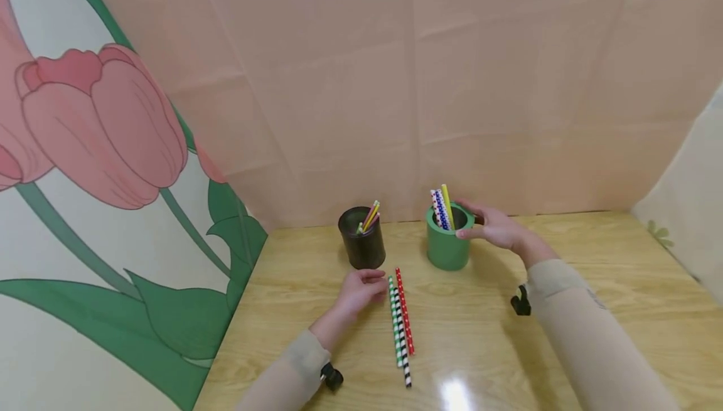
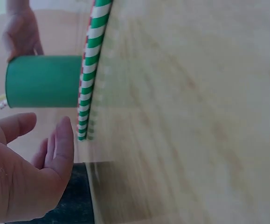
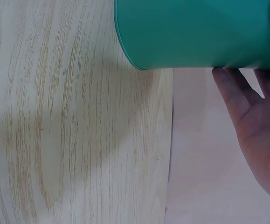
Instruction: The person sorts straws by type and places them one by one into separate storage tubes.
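Note:
My right hand [image 1: 492, 226] is at the green cylindrical holder [image 1: 448, 253], thumb on the near side of its rim and fingers round the far side. Patterned paper straws [image 1: 440, 209] and a yellow one [image 1: 447, 201] stand in that holder. My left hand [image 1: 361, 292] lies just left of three straws on the table, thumb and fingers apart with nothing between them. These are a green-and-white striped straw [image 2: 93, 46], a black-and-white striped straw [image 1: 405, 361] and a red straw with white dots [image 1: 405, 312], side by side.
Beyond my left hand stands a black cylindrical holder [image 1: 364, 251] with several thin coloured sticks [image 1: 371, 215] leaning in it. The wooden table [image 1: 271, 310] meets a pinkish cloth [image 1: 339, 116] at the back. A tulip-printed panel [image 1: 101, 128] rises on the left.

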The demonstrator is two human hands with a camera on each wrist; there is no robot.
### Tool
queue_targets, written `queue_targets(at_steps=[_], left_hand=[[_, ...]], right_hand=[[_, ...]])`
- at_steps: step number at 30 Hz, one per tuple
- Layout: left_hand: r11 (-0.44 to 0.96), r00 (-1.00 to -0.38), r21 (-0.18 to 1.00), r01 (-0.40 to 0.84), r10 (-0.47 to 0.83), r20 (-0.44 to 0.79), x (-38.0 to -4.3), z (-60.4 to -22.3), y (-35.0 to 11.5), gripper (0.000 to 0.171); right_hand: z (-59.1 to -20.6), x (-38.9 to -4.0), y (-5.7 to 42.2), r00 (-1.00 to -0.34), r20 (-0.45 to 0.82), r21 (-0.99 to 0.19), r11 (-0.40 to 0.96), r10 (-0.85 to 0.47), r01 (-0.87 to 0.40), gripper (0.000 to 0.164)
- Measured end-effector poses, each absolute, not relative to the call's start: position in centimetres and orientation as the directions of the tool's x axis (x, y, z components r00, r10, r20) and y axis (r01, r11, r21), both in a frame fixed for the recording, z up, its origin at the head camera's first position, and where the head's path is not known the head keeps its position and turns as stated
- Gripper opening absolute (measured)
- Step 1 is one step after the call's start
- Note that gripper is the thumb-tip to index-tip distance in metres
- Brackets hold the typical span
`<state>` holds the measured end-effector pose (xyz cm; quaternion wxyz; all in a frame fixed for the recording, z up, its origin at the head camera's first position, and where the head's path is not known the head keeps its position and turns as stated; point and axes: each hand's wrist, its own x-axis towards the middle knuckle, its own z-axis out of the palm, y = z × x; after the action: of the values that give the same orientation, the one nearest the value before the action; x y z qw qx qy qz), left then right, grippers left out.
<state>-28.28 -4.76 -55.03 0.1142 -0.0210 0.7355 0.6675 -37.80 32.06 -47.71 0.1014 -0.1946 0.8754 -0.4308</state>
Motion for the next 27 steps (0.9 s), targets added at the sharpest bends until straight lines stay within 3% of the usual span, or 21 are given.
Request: queue_targets(at_steps=[11, 27], left_hand=[[0.188, -0.970, 0.965, -0.185, 0.125, -0.210, -26.9, -55.8, -4.4, 0.038], [0.184, -0.962, 0.959, -0.216, 0.128, -0.242, -27.1, -56.5, -3.5, 0.041]], right_hand=[[-47.7, -37.7, 32.0, -0.898, 0.002, -0.810, 0.525, -0.441, -0.260, 0.093], [-48.3, -38.0, 32.2, -0.901, -0.005, -0.811, 0.529, -0.433, -0.250, 0.094]])
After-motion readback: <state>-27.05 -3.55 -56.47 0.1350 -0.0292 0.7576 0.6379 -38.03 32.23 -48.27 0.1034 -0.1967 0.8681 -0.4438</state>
